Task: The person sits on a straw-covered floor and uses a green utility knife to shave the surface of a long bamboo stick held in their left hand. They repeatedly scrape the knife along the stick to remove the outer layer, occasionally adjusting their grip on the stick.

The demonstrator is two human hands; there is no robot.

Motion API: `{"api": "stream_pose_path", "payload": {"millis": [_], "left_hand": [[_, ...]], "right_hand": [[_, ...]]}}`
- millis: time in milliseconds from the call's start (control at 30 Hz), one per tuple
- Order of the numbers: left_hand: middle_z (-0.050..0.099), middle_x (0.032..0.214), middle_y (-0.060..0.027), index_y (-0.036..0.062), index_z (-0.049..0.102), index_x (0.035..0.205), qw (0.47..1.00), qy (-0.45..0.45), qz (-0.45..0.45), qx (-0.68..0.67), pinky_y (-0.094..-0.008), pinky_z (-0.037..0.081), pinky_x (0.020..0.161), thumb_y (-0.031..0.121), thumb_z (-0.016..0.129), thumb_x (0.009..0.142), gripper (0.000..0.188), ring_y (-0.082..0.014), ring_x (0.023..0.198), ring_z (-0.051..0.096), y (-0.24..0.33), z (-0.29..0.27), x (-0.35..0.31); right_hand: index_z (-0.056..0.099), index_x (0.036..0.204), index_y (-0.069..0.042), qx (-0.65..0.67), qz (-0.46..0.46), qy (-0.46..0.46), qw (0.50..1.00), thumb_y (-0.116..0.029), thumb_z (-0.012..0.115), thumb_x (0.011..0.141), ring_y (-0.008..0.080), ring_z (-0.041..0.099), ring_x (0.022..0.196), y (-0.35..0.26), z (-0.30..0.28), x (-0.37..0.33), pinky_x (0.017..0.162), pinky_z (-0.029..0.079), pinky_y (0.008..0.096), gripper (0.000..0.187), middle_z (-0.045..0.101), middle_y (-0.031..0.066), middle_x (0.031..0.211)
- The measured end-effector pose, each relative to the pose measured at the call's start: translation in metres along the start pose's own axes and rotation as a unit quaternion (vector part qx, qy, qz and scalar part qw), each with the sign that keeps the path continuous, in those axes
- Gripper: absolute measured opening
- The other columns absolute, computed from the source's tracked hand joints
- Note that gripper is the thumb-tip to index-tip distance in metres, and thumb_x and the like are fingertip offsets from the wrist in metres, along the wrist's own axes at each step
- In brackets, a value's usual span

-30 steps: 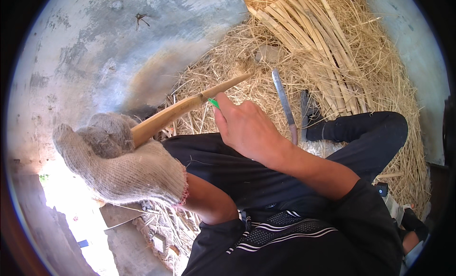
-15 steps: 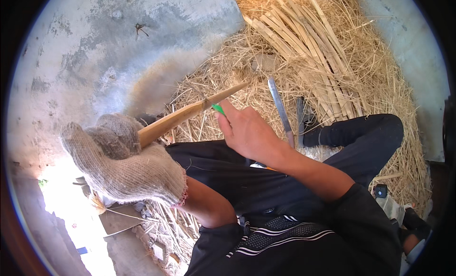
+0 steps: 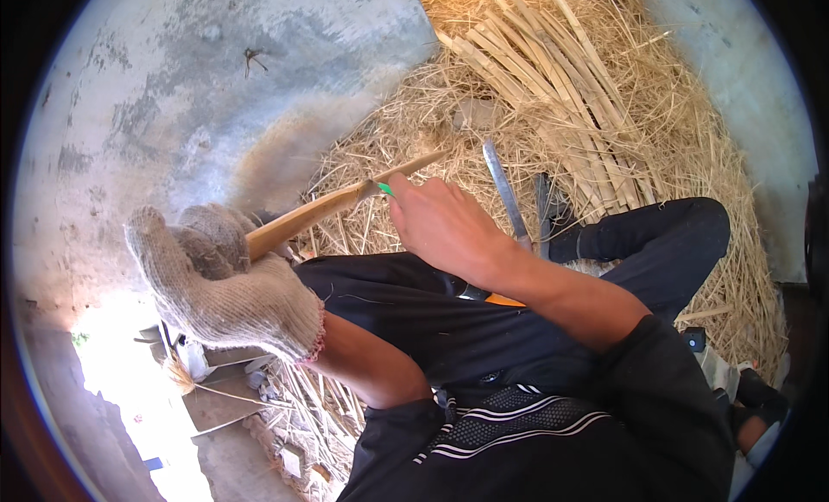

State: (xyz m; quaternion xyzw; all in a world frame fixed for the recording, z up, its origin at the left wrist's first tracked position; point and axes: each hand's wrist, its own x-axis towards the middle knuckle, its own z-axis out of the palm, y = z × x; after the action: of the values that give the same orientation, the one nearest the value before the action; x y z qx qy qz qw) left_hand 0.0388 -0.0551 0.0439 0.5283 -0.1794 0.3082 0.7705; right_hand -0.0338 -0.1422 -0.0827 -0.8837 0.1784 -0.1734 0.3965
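My left hand (image 3: 229, 286), in a thick grey knitted glove, is closed around the wide end of a pale bamboo or wooden strip (image 3: 311, 217). The strip slants up and away to the right, ending in a narrow tip. Bare and closed, my right hand (image 3: 445, 221) grips a small green-handled knife (image 3: 384, 188). What shows of its blade lies against the strip, between the glove and the tip. The rest of the handle is hidden in my fingers.
A long knife (image 3: 505, 187) lies on the straw (image 3: 414, 122) beyond my right hand. Farther right is a bundle of split strips (image 3: 570, 96). My crossed legs (image 3: 656, 243) lie beneath my arms, with an orange object (image 3: 503, 301) by my lap. A pale wall (image 3: 173, 96) stands left.
My right hand and the green-handled knife have shifted slightly left along the strip, toward the glove. My gloved left hand has moved a little, still holding the strip. More of the orange object shows.
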Motion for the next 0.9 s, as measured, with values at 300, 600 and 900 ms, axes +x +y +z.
{"api": "stream_pose_path", "payload": {"millis": [300,600,900], "left_hand": [[0.028,0.050,0.0063,0.0179,0.043,0.059,0.999,0.012,0.019,0.023,-0.0243,0.028,0.045,0.014,0.060,0.090,0.036,-0.0068,0.041,0.028,0.001,0.004,-0.007],[0.026,0.049,0.0058,0.0193,0.039,0.056,1.000,0.003,-0.021,-0.005,-0.0261,0.030,0.048,0.015,0.059,0.089,0.039,-0.0074,0.041,0.023,0.003,0.002,-0.005],[0.027,0.048,0.0045,0.0189,0.038,0.055,0.998,-0.011,0.021,0.062,-0.0270,0.031,0.048,0.015,0.061,0.087,0.040,-0.0090,0.041,0.027,0.001,0.004,-0.005]], "right_hand": [[0.054,0.104,0.003,-0.014,0.014,-0.009,1.000,-0.018,0.050,0.096,0.0468,0.063,0.066,0.021,0.007,0.002,0.061,0.051,0.0544,0.022,0.061,0.0276,0.066],[0.053,0.103,0.005,0.049,0.031,-0.037,0.998,-0.016,0.050,0.096,0.0457,0.066,0.070,-0.002,-0.006,-0.002,0.062,0.054,0.0537,0.022,0.062,0.0287,0.068],[0.053,0.099,0.004,0.090,-0.022,0.008,0.996,-0.015,0.052,0.095,0.0474,0.065,0.066,-0.026,-0.019,-0.008,0.060,0.054,0.0524,0.019,0.060,0.0287,0.064]]}}
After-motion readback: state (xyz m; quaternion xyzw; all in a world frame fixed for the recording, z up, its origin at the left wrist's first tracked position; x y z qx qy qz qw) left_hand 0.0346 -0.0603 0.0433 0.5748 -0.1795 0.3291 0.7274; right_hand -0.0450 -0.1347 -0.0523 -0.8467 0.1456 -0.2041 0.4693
